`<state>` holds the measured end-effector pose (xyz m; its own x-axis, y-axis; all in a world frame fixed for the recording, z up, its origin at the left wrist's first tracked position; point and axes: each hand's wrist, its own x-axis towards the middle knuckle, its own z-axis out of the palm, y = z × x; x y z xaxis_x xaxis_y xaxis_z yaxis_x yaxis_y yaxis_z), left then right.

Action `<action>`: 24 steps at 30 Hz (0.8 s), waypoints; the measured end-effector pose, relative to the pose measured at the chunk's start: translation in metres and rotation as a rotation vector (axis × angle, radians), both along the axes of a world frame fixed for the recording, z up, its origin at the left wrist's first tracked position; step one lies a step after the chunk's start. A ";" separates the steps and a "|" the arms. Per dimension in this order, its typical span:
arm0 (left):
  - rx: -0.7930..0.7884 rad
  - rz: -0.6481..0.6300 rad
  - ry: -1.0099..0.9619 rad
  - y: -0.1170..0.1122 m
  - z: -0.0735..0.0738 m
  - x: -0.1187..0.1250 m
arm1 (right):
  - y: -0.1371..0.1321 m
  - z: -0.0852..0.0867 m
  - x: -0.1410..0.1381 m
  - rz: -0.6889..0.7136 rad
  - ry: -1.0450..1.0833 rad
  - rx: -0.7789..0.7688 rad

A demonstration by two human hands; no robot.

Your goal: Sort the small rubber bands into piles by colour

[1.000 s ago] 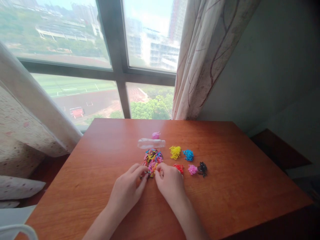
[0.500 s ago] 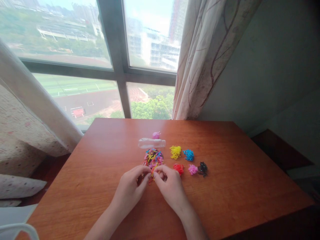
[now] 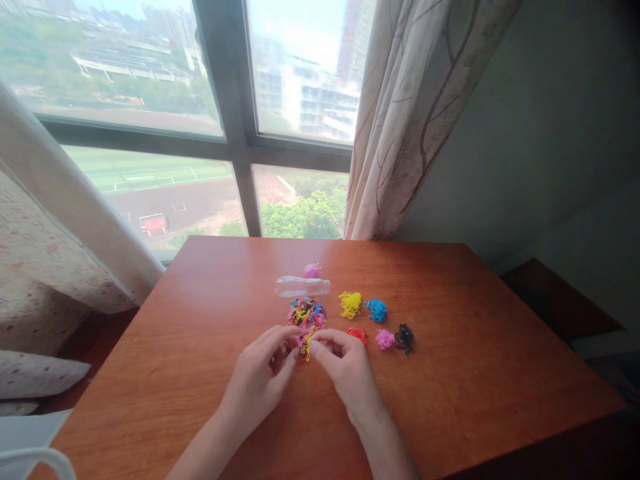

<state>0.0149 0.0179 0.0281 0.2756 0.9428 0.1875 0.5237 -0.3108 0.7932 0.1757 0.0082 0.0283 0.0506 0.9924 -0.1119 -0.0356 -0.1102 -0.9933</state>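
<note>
A pile of mixed-colour rubber bands (image 3: pixel 307 311) lies in the middle of the wooden table, its near end between my two hands. At the pile's left near edge is my left hand (image 3: pixel 263 367), thumb and index finger parted, with a few bands showing by the tips. My right hand (image 3: pixel 345 367) pinches with thumb and index finger at a yellow rubber band (image 3: pixel 309 350) on the pile's near side. Just beyond my right fingers sits a heap of red bands (image 3: pixel 357 335), partly hidden by that hand.
To the right are heaps of yellow bands (image 3: pixel 351 305), blue bands (image 3: pixel 377 310), pink bands (image 3: pixel 385 339) and black bands (image 3: pixel 404 339). Behind the pile lie a clear plastic bottle (image 3: pixel 303 287) and a pink object (image 3: pixel 311 270). The table (image 3: pixel 440 400) meets a window and curtains (image 3: pixel 395 133).
My fingertips have come apart, uncovering pink and yellow bands between them. The right hand has shifted slightly to the right, and the left thumb has parted from its index finger.
</note>
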 end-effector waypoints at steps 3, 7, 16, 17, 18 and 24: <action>-0.055 -0.100 -0.075 -0.002 0.007 0.006 | 0.001 0.000 -0.003 -0.040 0.098 -0.030; -0.085 -0.115 -0.095 -0.002 0.009 0.010 | 0.000 0.000 -0.006 -0.047 0.149 -0.060; 0.012 -0.075 0.079 0.000 -0.001 0.005 | 0.014 0.006 0.039 -0.171 -0.438 0.111; 0.025 -0.081 0.103 -0.001 -0.003 0.004 | 0.020 0.009 0.048 -0.189 -0.591 0.130; 0.035 -0.087 0.129 -0.001 -0.004 0.004 | 0.027 0.012 0.056 -0.189 -0.745 0.133; 0.060 -0.107 0.366 -0.002 -0.009 0.002 | 0.057 0.022 0.074 -0.084 -1.295 0.032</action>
<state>0.0170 0.0156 0.0186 0.4310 0.8953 0.1128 0.7306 -0.4196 0.5387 0.2496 0.0652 0.0498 0.1653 0.9822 0.0889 0.9411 -0.1301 -0.3122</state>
